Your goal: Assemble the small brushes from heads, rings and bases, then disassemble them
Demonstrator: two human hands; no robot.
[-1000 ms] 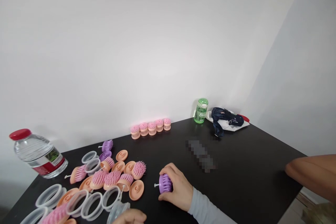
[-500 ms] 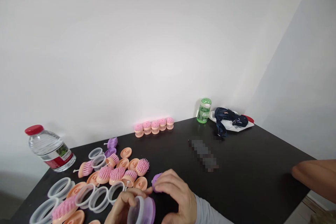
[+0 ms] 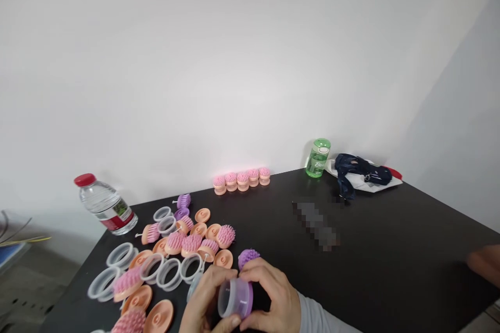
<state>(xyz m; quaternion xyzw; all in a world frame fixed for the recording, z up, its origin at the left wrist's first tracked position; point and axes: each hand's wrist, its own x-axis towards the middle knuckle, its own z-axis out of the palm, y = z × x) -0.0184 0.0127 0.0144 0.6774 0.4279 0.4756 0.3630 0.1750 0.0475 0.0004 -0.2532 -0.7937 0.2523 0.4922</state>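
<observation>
Between my two hands is a clear plastic ring-shaped cup with a purple part [image 3: 236, 297] at its right end, tilted on its side. My left hand [image 3: 207, 299] grips the clear end, thumb below and fingers above. My right hand [image 3: 271, 294] closes round the purple end. Just beyond my right fingers lies a purple bristle brush head [image 3: 248, 257]. Left of my hands are loose clear rings [image 3: 169, 274], peach discs [image 3: 159, 316] and pink bristle brush heads [image 3: 191, 244], some with a white stem.
A row of pink-topped brushes [image 3: 242, 181] stands along the wall. A red-capped water bottle [image 3: 113, 208] is at the left, a green bottle [image 3: 318, 158] at the back right beside a dark strapped bag [image 3: 363, 171]. Another person's arm [image 3: 484, 264] rests at the right edge.
My right hand has come from the purple brush head to the cup and now grips its purple end. My view has turned left.
</observation>
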